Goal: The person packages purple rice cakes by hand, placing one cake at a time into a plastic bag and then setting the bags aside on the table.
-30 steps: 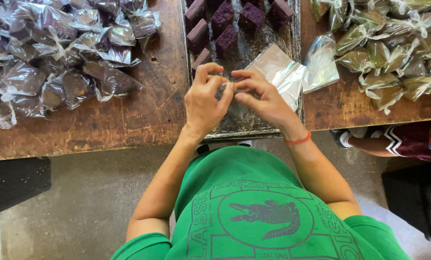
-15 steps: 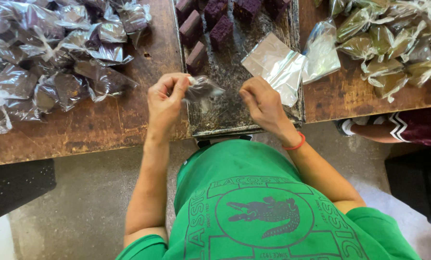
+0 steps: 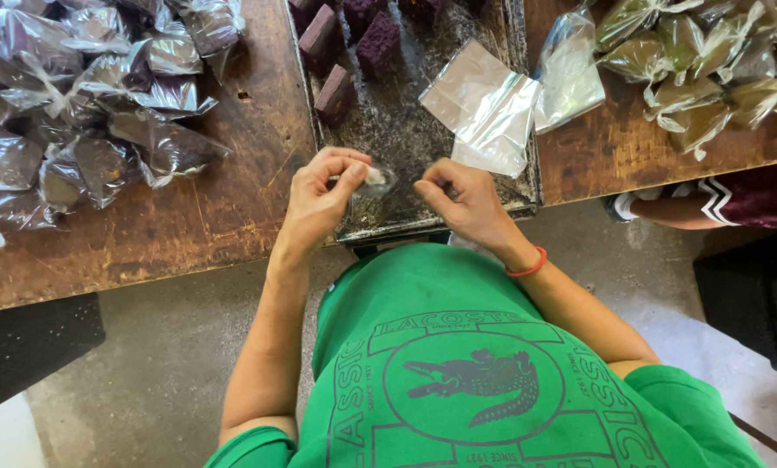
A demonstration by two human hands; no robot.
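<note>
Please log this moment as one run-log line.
left hand: pinching small clear plastic bag | right hand: fingers curled, empty | below: dark metal baking tray

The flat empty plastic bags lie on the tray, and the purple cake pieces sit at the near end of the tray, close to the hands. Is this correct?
Not quite. The head view shows the purple cake pieces at the far end of the tray, away from the hands. The flat empty plastic bags do lie on the tray.

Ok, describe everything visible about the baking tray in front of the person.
The baking tray is dark, worn metal with a raised rim and a crumb-stained floor. It lies flat on the wooden table, its near edge overhanging slightly. Purple cake blocks sit at its far left; a stack of empty clear bags rests on its right side. Both hands hover above its near edge.
</note>
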